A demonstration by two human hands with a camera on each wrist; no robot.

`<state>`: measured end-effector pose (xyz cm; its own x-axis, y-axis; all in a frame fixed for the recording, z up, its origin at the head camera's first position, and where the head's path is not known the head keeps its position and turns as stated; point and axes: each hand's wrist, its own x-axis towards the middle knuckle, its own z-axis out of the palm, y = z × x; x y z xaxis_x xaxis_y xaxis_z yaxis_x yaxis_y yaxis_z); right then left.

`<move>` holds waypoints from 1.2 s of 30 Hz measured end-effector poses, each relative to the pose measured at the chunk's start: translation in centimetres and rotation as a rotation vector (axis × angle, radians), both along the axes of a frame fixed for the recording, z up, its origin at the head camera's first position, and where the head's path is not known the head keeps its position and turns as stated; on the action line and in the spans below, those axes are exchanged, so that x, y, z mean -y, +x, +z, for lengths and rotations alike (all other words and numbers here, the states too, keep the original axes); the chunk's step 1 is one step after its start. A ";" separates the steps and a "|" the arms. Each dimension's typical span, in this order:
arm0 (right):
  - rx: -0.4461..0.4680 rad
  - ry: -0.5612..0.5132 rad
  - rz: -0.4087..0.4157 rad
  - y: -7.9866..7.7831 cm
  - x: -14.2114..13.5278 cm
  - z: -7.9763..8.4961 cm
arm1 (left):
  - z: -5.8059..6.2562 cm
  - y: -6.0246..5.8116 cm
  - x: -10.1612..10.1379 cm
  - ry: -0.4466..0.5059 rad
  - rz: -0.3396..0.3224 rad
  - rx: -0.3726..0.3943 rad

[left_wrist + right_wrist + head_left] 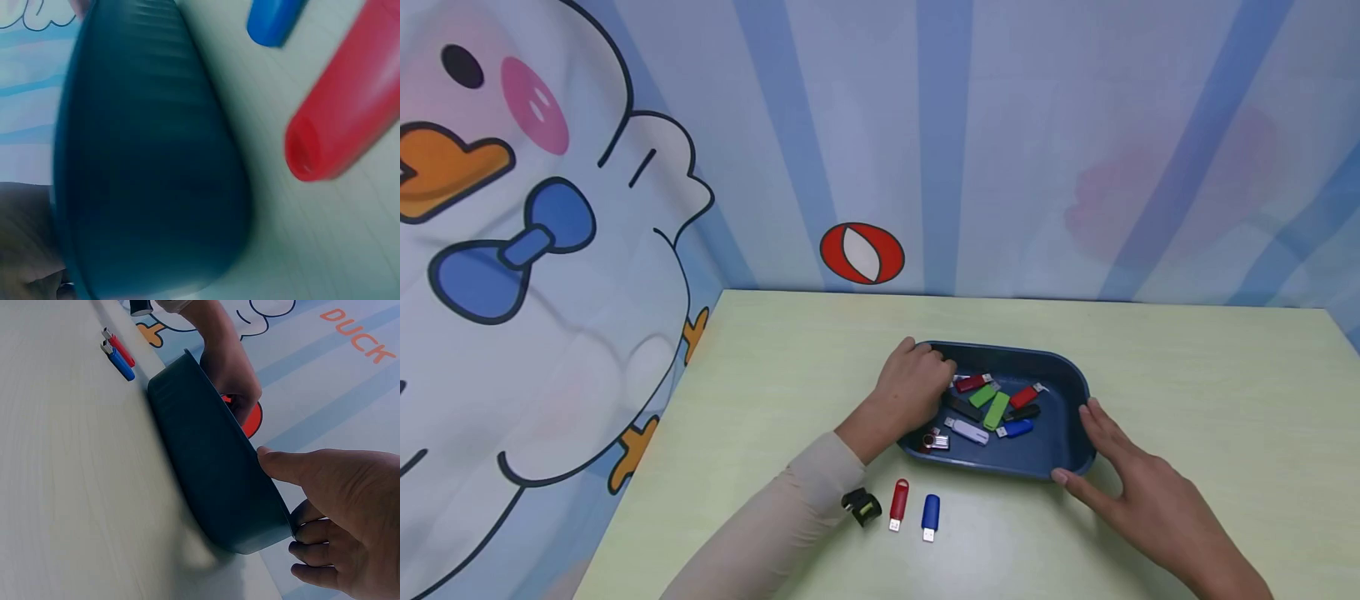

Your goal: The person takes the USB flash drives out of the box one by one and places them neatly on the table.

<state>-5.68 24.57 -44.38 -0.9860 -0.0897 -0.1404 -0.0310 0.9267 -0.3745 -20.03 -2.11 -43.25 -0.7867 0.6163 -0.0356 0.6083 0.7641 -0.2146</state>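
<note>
A dark blue tray (1037,458) stands on the table with several USB sticks in it, among them a lime-green stick (997,411), a lavender one (967,431) and a blue one (1015,428). My left hand (913,387) grips the tray's left rim near the back corner, fingers bent over it; their tips are hidden. At the front right corner, my right hand (1150,487) touches the tray with thumb and fingertips, the fingers loosely extended. In the right wrist view the right thumb lies against the tray rim (240,434).
A red USB stick (898,502) and a blue USB stick (930,515) lie on the pale table (1217,400) in front of the tray. Behind the table hangs a printed backdrop (1022,150) with a duck and stripes.
</note>
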 end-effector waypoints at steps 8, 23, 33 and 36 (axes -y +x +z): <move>-0.004 -0.012 0.004 0.0 0.0 0.1 | 1.3 1.1 0.2 0.084 -0.002 -0.048; 0.000 -0.020 0.004 0.0 0.0 0.0 | 2.3 2.7 0.8 0.226 0.025 -0.014; -0.004 -0.021 0.006 0.1 0.0 0.1 | 3.2 3.7 1.0 0.330 0.053 0.009; -0.004 -0.027 0.009 0.1 0.0 0.1 | 3.5 4.1 1.1 0.348 0.051 0.019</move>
